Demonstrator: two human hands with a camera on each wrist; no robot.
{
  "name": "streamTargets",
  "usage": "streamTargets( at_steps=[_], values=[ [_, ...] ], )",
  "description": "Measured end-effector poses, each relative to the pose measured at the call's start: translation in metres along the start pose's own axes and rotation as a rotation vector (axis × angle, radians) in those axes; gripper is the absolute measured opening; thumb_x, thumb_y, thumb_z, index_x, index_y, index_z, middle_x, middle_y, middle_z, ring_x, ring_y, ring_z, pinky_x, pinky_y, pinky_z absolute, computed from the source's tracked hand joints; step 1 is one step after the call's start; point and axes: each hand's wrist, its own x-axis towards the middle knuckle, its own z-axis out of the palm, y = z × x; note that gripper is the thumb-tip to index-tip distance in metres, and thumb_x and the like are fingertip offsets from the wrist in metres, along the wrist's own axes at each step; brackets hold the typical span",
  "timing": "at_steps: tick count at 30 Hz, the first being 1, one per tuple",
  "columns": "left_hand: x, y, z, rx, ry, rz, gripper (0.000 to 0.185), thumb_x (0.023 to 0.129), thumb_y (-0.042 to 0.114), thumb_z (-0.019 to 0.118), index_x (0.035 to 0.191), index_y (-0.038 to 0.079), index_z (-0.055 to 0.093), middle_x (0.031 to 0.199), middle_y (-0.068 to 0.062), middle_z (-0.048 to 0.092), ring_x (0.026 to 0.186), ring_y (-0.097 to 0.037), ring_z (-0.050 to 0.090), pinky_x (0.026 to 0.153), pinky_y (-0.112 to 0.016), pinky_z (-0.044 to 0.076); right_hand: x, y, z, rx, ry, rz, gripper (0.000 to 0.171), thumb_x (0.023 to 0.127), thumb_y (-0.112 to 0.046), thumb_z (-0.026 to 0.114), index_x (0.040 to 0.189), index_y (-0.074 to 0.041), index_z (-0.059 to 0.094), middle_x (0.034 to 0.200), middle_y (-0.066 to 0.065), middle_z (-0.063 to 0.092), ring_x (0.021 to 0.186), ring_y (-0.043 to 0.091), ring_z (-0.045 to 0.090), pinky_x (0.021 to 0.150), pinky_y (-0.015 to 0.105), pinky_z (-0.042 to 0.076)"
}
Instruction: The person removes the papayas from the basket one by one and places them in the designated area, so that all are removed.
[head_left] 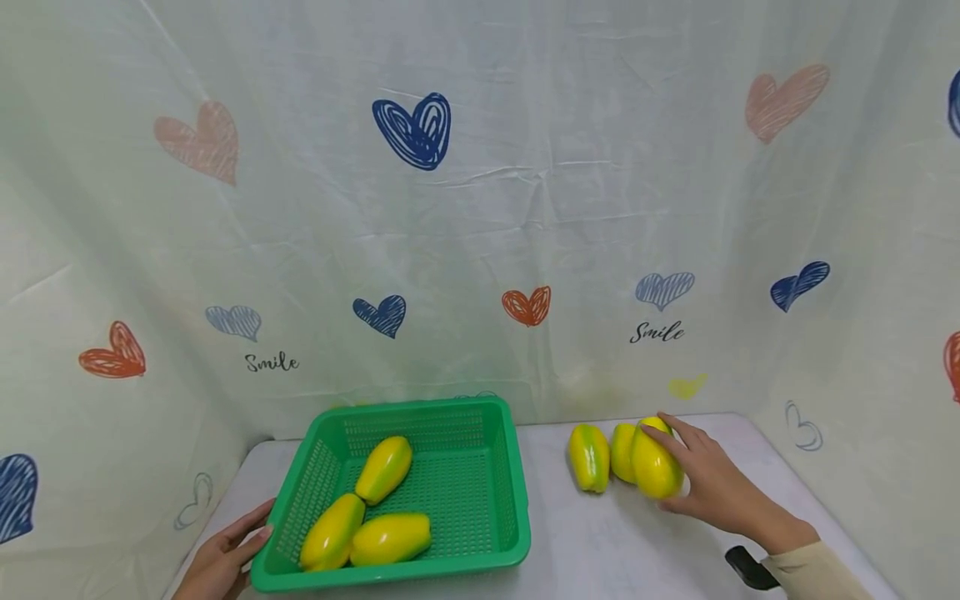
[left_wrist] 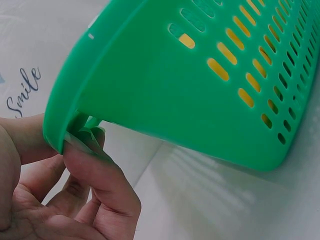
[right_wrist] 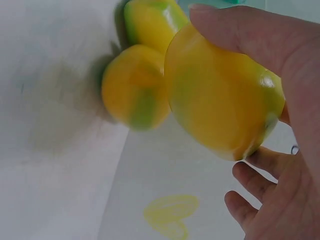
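Note:
My right hand (head_left: 712, 483) holds a yellow papaya (head_left: 657, 460) between thumb and fingers at the right of the table. In the right wrist view the same papaya (right_wrist: 220, 95) is raised off the surface. Beside it lie two more papayas, one partly hidden behind the held one (head_left: 622, 452) and a greener-streaked one (head_left: 588, 458) to the left. A green plastic basket (head_left: 521, 500) stands left of centre, with three papayas inside. My left hand (head_left: 225, 554) is at its near left corner; the left wrist view shows fingers (left_wrist: 102, 175) curled under the rim, gripping it.
The table (head_left: 555, 542) has a white cover. Behind it and at both sides hangs a pale curtain (head_left: 480, 250) printed with hearts and "Smile". A black band (head_left: 750, 568) sits at the right wrist.

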Motion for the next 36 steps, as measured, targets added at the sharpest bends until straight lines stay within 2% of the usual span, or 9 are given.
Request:
streamTargets(
  at_steps=[3,14,19,29,36],
  values=[
    [-0.001,0.002,0.001,0.003,0.007,-0.006,0.083,0.104,0.026,0.071,0.162,-0.010,0.023,0.156,-0.037,0.040,0.095,-0.012,0.069,0.086,-0.040,0.064,-0.004,0.010,0.001,-0.001,0.000,0.014,0.098,0.065,-0.020,0.102,0.149,-0.009,0.054,0.156,0.029,0.040,0.131,0.053,0.047,0.103,0.078,0.041],
    [-0.004,0.005,0.003,0.023,0.016,-0.023,0.077,0.107,0.020,0.066,0.162,-0.011,0.021,0.162,-0.038,0.028,0.093,-0.012,0.069,0.085,-0.038,0.064,-0.011,0.044,0.010,-0.003,-0.049,0.076,0.098,0.065,-0.023,0.102,0.147,-0.002,0.054,0.154,0.036,0.040,0.129,0.058,0.048,0.100,0.079,0.042],
    [-0.004,0.005,0.003,0.029,0.014,-0.028,0.076,0.108,0.020,0.065,0.162,-0.011,0.021,0.165,-0.038,0.023,0.092,-0.011,0.069,0.085,-0.038,0.064,-0.013,0.053,0.015,0.003,-0.078,0.104,0.096,0.067,-0.023,0.102,0.147,0.000,0.054,0.155,0.037,0.039,0.130,0.059,0.047,0.101,0.078,0.043],
    [-0.001,0.001,0.001,0.008,0.020,-0.020,0.078,0.106,0.020,0.068,0.162,-0.010,0.023,0.164,-0.037,0.028,0.094,-0.010,0.069,0.086,-0.037,0.064,-0.009,0.067,0.024,0.044,-0.153,0.145,0.095,0.069,-0.021,0.100,0.149,0.002,0.052,0.156,0.041,0.036,0.133,0.062,0.043,0.104,0.079,0.040],
    [0.000,0.000,0.000,-0.002,0.008,-0.007,0.080,0.105,0.022,0.069,0.162,-0.009,0.024,0.165,-0.036,0.025,0.096,-0.008,0.067,0.088,-0.036,0.064,-0.005,0.074,0.030,0.044,-0.178,0.139,0.095,0.069,-0.019,0.100,0.148,0.005,0.052,0.155,0.044,0.035,0.133,0.064,0.043,0.104,0.078,0.041]
  ],
)
